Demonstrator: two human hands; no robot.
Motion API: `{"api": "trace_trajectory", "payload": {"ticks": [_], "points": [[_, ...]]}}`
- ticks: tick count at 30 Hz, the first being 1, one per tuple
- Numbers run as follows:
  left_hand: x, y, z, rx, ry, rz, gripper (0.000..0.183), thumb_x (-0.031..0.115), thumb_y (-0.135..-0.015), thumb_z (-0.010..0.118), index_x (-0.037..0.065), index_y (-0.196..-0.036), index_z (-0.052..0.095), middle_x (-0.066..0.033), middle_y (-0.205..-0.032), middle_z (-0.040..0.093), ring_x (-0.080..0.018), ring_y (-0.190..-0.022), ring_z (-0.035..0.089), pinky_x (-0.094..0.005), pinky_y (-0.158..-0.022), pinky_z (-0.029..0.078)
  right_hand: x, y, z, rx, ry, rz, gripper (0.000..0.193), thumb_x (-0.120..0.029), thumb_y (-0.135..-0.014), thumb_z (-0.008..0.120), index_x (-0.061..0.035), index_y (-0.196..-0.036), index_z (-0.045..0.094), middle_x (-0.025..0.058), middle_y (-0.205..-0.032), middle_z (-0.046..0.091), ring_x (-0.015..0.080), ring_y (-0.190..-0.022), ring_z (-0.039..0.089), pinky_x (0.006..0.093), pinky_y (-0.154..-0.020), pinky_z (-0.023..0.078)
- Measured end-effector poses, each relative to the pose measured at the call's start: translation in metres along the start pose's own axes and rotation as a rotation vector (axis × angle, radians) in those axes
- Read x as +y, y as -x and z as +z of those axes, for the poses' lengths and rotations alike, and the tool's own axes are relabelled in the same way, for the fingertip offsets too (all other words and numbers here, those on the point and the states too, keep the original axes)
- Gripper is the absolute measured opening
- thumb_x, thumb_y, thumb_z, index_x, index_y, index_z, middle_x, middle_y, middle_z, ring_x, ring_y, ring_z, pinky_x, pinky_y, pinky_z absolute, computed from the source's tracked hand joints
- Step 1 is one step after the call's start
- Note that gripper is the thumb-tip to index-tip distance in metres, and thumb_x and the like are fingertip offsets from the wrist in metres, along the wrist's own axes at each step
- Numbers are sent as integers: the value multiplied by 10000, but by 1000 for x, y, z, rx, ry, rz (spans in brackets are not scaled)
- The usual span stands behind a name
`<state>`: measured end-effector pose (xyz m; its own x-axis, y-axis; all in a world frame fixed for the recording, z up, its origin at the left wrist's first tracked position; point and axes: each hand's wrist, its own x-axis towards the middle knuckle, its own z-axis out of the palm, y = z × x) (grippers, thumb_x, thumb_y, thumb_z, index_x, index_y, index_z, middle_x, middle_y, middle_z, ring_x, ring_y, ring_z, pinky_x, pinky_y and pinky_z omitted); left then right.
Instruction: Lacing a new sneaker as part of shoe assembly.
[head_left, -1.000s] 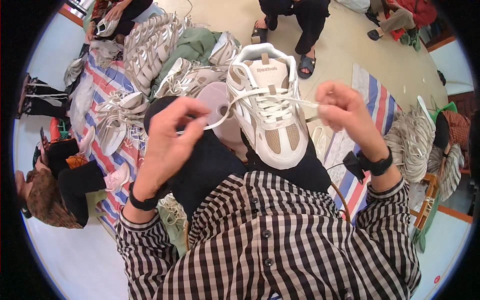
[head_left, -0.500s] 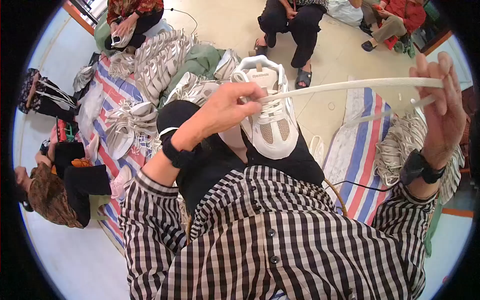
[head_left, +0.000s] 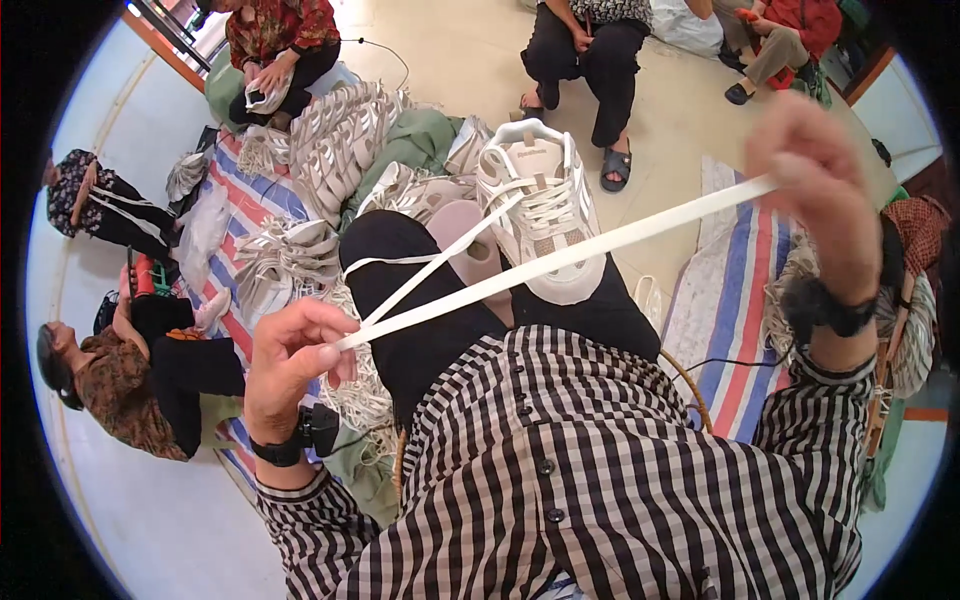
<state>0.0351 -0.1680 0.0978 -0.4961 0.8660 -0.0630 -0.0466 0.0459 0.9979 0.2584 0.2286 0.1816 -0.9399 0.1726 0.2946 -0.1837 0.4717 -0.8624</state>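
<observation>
1. Taking the seated person's lap as the dial's middle, with twelve straight ahead, I see a white and tan shoe (head_left: 578,185) at twelve o'clock, resting on the right leg of the black trousers (head_left: 400,320), its toe pointing back toward the wearer.
2. The left hand (head_left: 295,360) is out at nine o'clock, thumb and forefinger pinched together on a white lace (head_left: 640,232), the other fingers bent.
3. The right hand (head_left: 815,175) is raised at two o'clock, blurred to my eye; its thumb and fingers close on the lace too, though I cannot tell how each finger lies.
4. Between the two, the lace is drawn straight and slanting, passing above the shoe's toe end; another length runs from the left hand up to the shoe's lacing.
5. Black wristbands (head_left: 280,450) circle both wrists.
6. At eleven o'clock lies a heap of similar shoes (head_left: 345,140) beside green cloth (head_left: 415,140); beyond it a co-worker (head_left: 300,35) in a red patterned top handles something pale.
7. A striped sheet (head_left: 735,340) spreads between two and three o'clock.
</observation>
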Motion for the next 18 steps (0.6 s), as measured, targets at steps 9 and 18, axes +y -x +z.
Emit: {"api": "trace_trajectory", "payload": {"ticks": [9,18], "points": [[-44,-72,26,186,-387,30,362,25,-877,581,49,-1238,561,-59,-1148,627,-129,-982,595,-266,-726,514,77,-51,136,-409,148,-95,31,-49,-853,558,-23,-870,559,149,-681,574,299,-630,608,399,-574,450],[-32,-150,96,-315,68,-69,291,59,-913,510,13,-1199,528,-53,-906,627,-80,-725,594,-214,-572,500,90,-40,132,-220,174,-100,75,-72,-855,590,-37,-920,581,158,-717,624,341,-643,616,399,-585,473]]}}
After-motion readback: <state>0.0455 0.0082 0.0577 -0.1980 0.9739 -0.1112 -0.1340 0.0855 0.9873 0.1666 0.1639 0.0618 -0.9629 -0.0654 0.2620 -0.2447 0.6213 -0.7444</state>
